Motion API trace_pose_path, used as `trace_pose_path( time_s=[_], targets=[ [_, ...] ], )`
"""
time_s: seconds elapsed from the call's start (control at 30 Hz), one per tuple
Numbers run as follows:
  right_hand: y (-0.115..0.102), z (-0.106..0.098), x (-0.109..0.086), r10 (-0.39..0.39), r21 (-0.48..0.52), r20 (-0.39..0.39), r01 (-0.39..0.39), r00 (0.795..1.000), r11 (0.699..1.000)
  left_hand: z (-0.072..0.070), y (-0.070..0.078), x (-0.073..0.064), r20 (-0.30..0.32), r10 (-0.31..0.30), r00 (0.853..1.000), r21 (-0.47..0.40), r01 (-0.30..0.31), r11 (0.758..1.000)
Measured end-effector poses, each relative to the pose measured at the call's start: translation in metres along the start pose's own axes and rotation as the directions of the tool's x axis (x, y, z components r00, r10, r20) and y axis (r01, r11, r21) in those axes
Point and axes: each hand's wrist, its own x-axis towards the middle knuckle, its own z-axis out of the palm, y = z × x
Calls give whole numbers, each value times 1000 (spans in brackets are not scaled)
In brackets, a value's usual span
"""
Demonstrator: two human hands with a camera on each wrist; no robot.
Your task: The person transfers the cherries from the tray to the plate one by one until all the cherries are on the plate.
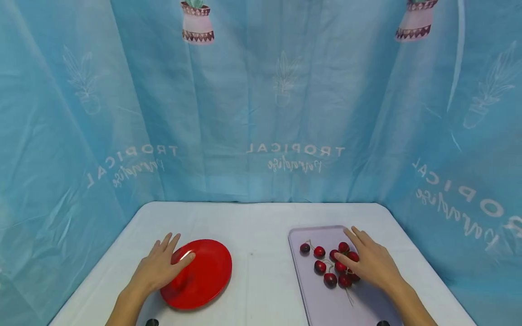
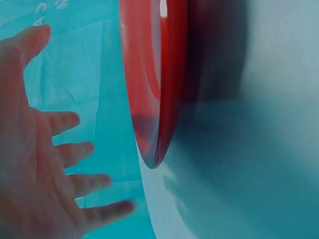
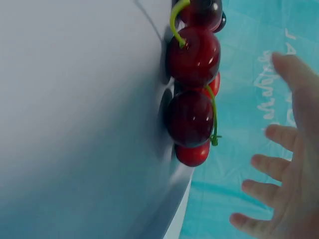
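Note:
On the left of the white table lies a round, glossy red plate. My left hand hovers over its left edge, fingers spread and holding nothing; the left wrist view shows a gap between that hand and the plate's rim. To the right, several dark red cherries, some with stems, lie on a pale purple rectangular tray. Above the cherries' right side hangs my right hand, fingers spread, hiding part of the group. In the right wrist view, cherries sit apart from the fingers.
The white tabletop separates plate and tray. A blue curtain with printed plants and mirrored lettering encloses the table at the back and both sides. Two small black objects show at the bottom edge, one near each forearm.

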Motion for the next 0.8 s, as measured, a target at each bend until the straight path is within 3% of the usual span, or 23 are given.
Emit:
trace_pose_path(
  time_s=[0.1, 0.23, 0.5, 0.8],
  targets=[
    [-4, 0, 1, -19, 48, -12, 20, 1000, 999, -1, -3, 0, 36, -10, 999, -135, 15, 991],
    [-10, 0, 1, -44, 139, 14, 41, 999, 989, 0, -5, -3, 64, -59, 996, -293, 75, 953],
    [-23, 3, 6, -18, 205, 126, -9, 992, 979, 9, -14, -1, 30, -123, 992, -353, 126, 927],
    [-27, 13, 8, -2, 160, 150, -23, 989, 987, 15, -26, -5, 45, -181, 982, -448, 182, 875]
  ],
)
